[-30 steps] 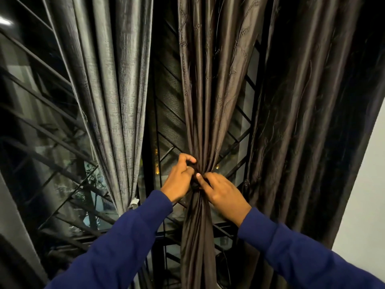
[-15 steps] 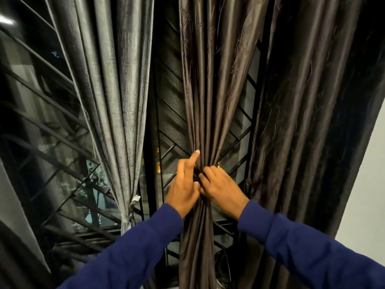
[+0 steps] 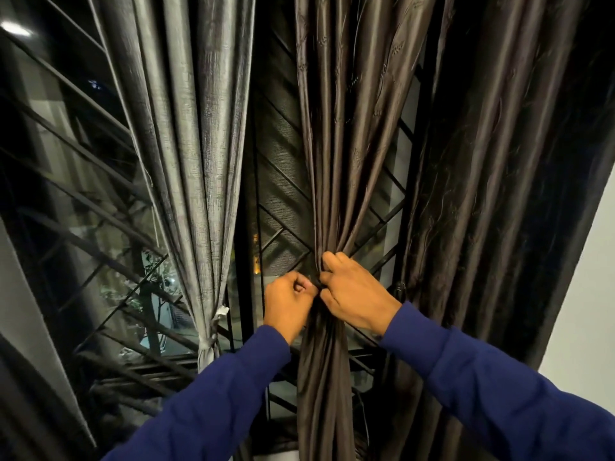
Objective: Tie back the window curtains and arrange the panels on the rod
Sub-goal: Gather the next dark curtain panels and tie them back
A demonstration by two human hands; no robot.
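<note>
A brown patterned curtain panel [image 3: 346, 154] hangs in the middle, gathered into a narrow waist. My left hand [image 3: 288, 302] is curled at the left of that waist and pinches a dark tie-back or fold there. My right hand [image 3: 354, 294] grips the gathered fabric from the right, fingers wrapped into the folds. The tie itself is mostly hidden between my hands. To the left hangs a grey curtain panel [image 3: 196, 154], bound low by a pale tie [image 3: 213, 331]. The rod is out of view.
A darker brown curtain panel [image 3: 492, 194] hangs loose at the right, beside a white wall [image 3: 589, 277]. Behind the curtains a black window grille [image 3: 100, 227] with diagonal bars covers the dark glass. A small hook [image 3: 400, 287] sits on the frame right of my hands.
My left hand's raised finger has curled in to a pinch at the waist. My right hand has shifted up and closed around the gathered folds.
</note>
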